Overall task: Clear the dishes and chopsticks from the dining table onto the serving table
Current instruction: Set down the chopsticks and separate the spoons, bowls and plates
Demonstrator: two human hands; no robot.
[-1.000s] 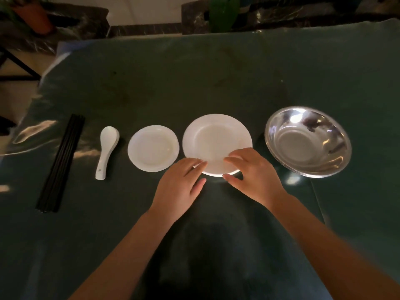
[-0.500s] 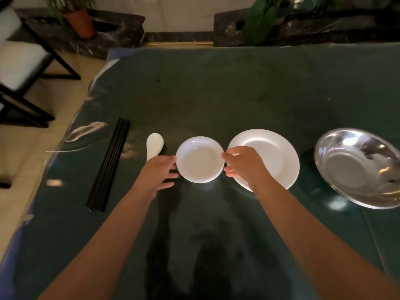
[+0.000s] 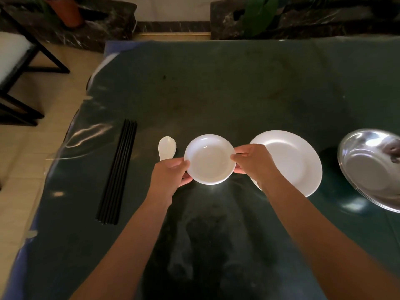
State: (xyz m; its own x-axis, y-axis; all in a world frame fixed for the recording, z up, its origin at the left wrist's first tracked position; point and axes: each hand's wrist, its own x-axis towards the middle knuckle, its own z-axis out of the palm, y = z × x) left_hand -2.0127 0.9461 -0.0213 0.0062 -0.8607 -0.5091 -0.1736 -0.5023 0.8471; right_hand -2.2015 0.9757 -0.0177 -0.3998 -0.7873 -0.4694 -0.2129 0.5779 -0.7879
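A small white dish [image 3: 209, 158] sits between my two hands near the middle of the dark green table [image 3: 216, 94]. My left hand [image 3: 171, 176] grips its left rim and my right hand [image 3: 253, 162] grips its right rim. The dish looks slightly raised off the cloth. A larger white plate [image 3: 296, 161] lies just to the right, partly hidden by my right hand. A white spoon [image 3: 167, 147] lies left of the dish, its handle hidden behind my left hand. Several black chopsticks [image 3: 118, 173] lie in a bundle at the left. A steel bowl [image 3: 372, 167] rests at the right edge.
The table's left edge runs diagonally past the chopsticks, with tiled floor beyond. A black-framed chair [image 3: 17, 68] stands at the far left. Potted plants [image 3: 259, 16] and dark stone ledges line the wall behind the table.
My hands left the larger plate, moved left to the small dish and closed on its two rims. The view shifted left, so the steel bowl now sits at the frame's right edge.
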